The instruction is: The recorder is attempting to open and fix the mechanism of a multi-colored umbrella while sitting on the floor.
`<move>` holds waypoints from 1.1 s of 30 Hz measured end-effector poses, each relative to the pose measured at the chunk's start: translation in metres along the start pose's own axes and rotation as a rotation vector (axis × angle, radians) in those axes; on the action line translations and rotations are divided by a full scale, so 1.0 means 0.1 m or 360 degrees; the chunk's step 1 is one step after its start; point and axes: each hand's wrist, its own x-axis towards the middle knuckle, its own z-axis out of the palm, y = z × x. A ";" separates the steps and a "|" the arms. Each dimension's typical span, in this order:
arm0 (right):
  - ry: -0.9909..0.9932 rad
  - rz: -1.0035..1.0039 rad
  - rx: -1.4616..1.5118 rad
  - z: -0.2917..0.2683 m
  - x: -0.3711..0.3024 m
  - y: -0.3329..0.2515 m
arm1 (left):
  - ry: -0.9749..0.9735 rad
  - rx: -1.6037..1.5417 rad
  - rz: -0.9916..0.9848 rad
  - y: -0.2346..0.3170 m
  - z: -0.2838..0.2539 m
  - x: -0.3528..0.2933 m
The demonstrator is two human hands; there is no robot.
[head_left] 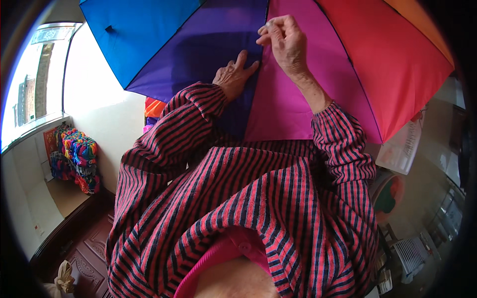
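Note:
An opened umbrella (308,84) spreads across the upper view in blue, purple, magenta, red and orange panels. Flat on the purple panel, my left hand (232,77) has its fingers apart, with the index finger and thumb near the dark seam beside the magenta panel. Just above it, my right hand (285,43) is raised in front of the magenta panel. Its thumb and index finger are pinched together close to the same seam; whatever they hold, if anything, is too small to make out. Striped sleeves cover both forearms.
Bundles of multicoloured tassels (77,154) hang at the left by a white wall, below a bright window (37,74). Dark carved wood panelling (89,258) lies at the lower left. A rack-like grey item (412,253) stands at the lower right.

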 end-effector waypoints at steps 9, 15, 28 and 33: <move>-0.0165 -0.0059 -0.0241 -0.14 0.13 -0.15 | 0.0575 -0.1130 -0.0059 -0.09 0.15 0.28; -0.0882 -0.0797 -0.1471 -0.24 -0.08 0.30 | 0.0310 -0.2493 -0.1205 0.01 -0.07 0.23; -0.0773 0.0268 -0.0757 -0.07 -0.12 0.24 | 0.0400 -0.2743 -0.1320 0.05 0.13 0.26; -0.0517 0.0535 -0.0301 -0.15 0.01 0.08 | 0.0285 -0.1867 -0.1045 0.05 0.14 0.26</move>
